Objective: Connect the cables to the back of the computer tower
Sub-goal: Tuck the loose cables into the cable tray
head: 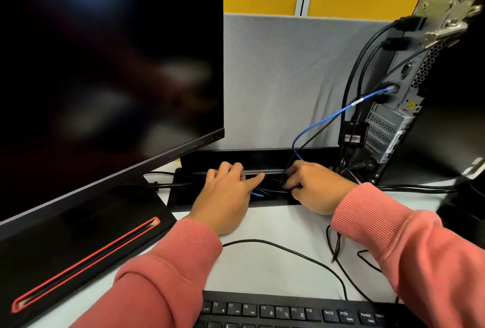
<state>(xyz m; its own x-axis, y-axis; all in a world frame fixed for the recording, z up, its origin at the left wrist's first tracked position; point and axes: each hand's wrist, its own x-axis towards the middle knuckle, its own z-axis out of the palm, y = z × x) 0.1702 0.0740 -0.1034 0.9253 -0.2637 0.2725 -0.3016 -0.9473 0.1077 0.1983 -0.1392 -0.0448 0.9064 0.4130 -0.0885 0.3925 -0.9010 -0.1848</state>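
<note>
The computer tower (399, 123) stands at the right with its metal back panel turned toward me. A blue network cable (330, 115) and two thick black cables (364, 60) are plugged into that panel and drop into a black cable tray (183, 194) at the desk's back edge. My left hand (225, 196) lies over the tray opening with fingers spread and the thumb pointing right. My right hand (312, 186) reaches into the same opening and pinches a thin black cable (284, 170) there. Its fingertips are partly hidden among the wires.
A large dark monitor (105, 65) on a black stand with a red-edged slot (86, 262) fills the left. A black keyboard (288, 312) lies at the bottom edge, and loose black cords (338, 249) trail across the white desk. A grey partition (275, 78) closes the back.
</note>
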